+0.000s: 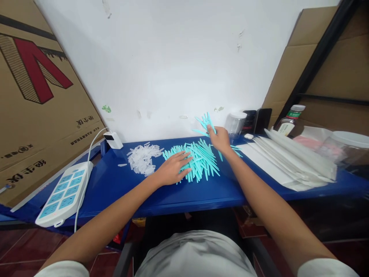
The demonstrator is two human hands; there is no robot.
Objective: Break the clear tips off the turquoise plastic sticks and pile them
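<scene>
A pile of thin, tapered turquoise plastic sticks (pixel 201 157) lies on the blue table (pixel 190 198). My left hand (pixel 173 168) rests over the pile's left side with its fingers spread, touching the sticks. Above the right part of the pile, my right hand (pixel 219 137) is closed around a bunch of the same turquoise sticks (pixel 205 122), which fan out past the fingers toward the wall. A few loose sticks lie under and beside my right wrist. Left of the pile is a heap of small translucent white plastic pieces (pixel 142 158).
On the left stand a white power strip (pixel 65 194), a small white device (pixel 113 140) with a cable, and a large cardboard box (pixel 37 96). White flat packets (pixel 296 161), a clear jar (pixel 235 124), phones (pixel 263 120) and a bottle (pixel 290 120) occupy the right. A wall bounds the back.
</scene>
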